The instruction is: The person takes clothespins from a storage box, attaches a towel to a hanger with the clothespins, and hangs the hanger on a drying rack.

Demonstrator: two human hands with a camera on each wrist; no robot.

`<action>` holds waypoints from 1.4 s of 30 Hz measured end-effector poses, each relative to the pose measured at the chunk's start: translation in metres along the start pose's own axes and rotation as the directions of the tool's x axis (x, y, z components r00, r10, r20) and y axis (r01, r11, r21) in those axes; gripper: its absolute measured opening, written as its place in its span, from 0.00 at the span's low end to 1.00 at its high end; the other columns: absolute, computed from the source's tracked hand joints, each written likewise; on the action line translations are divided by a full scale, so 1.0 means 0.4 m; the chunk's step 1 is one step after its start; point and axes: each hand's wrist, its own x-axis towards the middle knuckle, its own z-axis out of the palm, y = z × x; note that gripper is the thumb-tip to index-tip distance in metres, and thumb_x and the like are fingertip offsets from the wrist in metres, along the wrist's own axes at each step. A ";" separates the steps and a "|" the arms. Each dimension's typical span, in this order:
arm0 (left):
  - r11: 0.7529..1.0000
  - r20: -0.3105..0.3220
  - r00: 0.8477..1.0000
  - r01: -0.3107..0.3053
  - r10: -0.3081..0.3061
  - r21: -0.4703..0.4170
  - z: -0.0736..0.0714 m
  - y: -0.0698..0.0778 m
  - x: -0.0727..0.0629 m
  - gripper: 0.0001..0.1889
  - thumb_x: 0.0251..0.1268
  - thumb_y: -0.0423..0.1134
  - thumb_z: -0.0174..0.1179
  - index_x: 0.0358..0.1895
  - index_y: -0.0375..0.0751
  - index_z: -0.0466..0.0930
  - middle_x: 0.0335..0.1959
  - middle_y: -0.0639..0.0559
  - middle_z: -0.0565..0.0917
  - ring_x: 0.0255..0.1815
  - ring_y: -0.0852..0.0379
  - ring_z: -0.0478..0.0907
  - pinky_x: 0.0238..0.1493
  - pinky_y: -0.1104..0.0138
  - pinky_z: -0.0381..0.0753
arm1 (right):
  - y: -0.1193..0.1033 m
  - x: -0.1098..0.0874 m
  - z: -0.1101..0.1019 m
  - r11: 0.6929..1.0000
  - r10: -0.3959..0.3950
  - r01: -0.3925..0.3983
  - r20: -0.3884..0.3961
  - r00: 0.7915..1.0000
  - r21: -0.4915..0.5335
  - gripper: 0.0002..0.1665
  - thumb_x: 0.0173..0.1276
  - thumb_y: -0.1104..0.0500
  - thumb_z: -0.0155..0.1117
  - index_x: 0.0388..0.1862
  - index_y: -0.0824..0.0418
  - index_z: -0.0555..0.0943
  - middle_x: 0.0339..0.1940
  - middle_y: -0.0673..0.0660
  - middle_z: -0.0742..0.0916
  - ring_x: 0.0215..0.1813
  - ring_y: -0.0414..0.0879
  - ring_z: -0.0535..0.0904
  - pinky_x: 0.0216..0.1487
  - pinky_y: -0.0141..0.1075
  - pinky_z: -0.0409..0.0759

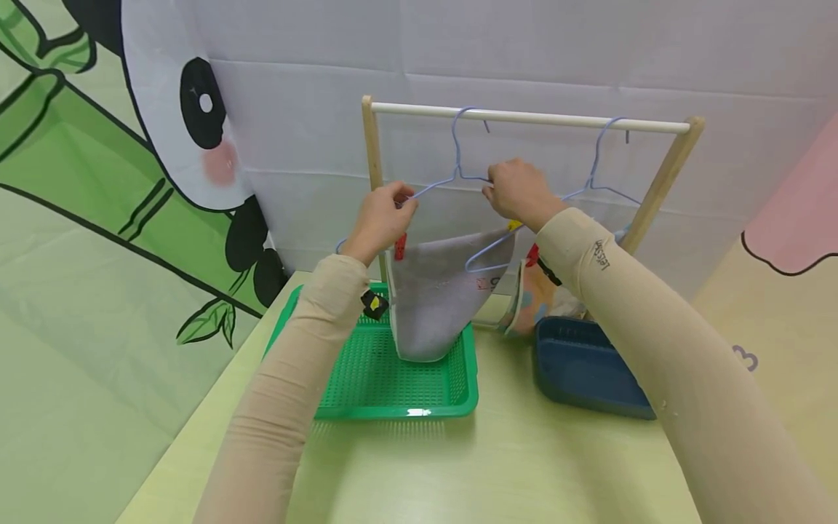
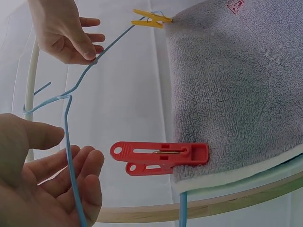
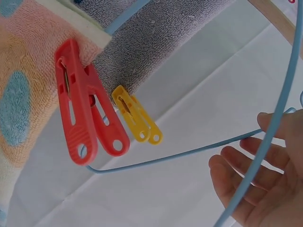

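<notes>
A blue wire hanger hooks over the white rod, its shoulders spread to both sides. My right hand pinches its right shoulder between thumb and fingers. At the left shoulder my left hand is loosely spread, thumb by the wire and a gap before the fingers in the left wrist view. Below hangs a grey towel, with a red clothespin at its left corner and a yellow clothespin at its right. A second blue hanger hangs farther right; my right forearm partly hides it.
The wooden-ended rack's white rod spans the back. Under the towel stands a green basket; a dark blue basket sits to the right. A patterned towel with a red clothespin hangs beside the grey one.
</notes>
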 end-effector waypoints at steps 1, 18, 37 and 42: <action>1.000 0.001 1.000 0.002 -0.002 -0.002 -0.002 0.000 0.000 0.14 0.70 0.38 0.51 0.52 0.36 0.78 0.42 0.46 0.81 0.40 0.53 0.75 0.43 0.63 0.73 | 0.000 -0.002 0.000 1.000 -0.004 0.004 -0.004 1.000 0.000 0.17 0.74 0.55 0.50 0.45 0.70 0.76 0.42 0.65 0.82 0.44 0.57 0.78 0.45 0.48 0.77; 0.999 -0.055 0.998 -0.031 0.029 -0.037 -0.058 0.021 -0.029 0.13 0.70 0.38 0.51 0.50 0.36 0.77 0.46 0.46 0.79 0.47 0.52 0.75 0.50 0.62 0.73 | -0.006 -0.068 -0.031 0.993 -0.109 0.113 -0.109 0.988 0.026 0.19 0.73 0.57 0.52 0.52 0.70 0.77 0.49 0.68 0.81 0.52 0.63 0.75 0.53 0.52 0.72; 0.985 0.092 0.980 -0.174 0.175 -0.013 -0.033 0.035 -0.129 0.10 0.71 0.39 0.51 0.40 0.41 0.82 0.29 0.50 0.81 0.25 0.53 0.76 0.32 0.63 0.74 | 0.011 -0.229 0.005 0.966 -0.238 0.257 -0.300 0.924 0.024 0.11 0.68 0.58 0.59 0.34 0.66 0.84 0.30 0.59 0.84 0.32 0.53 0.77 0.34 0.44 0.75; 0.969 0.150 0.960 -0.244 0.234 0.049 -0.008 0.028 -0.167 0.10 0.71 0.39 0.51 0.37 0.42 0.83 0.30 0.52 0.81 0.27 0.55 0.71 0.32 0.63 0.71 | 0.031 -0.279 0.035 0.963 -0.245 0.267 -0.300 0.922 0.033 0.10 0.67 0.59 0.61 0.30 0.64 0.83 0.25 0.55 0.85 0.25 0.47 0.78 0.27 0.40 0.75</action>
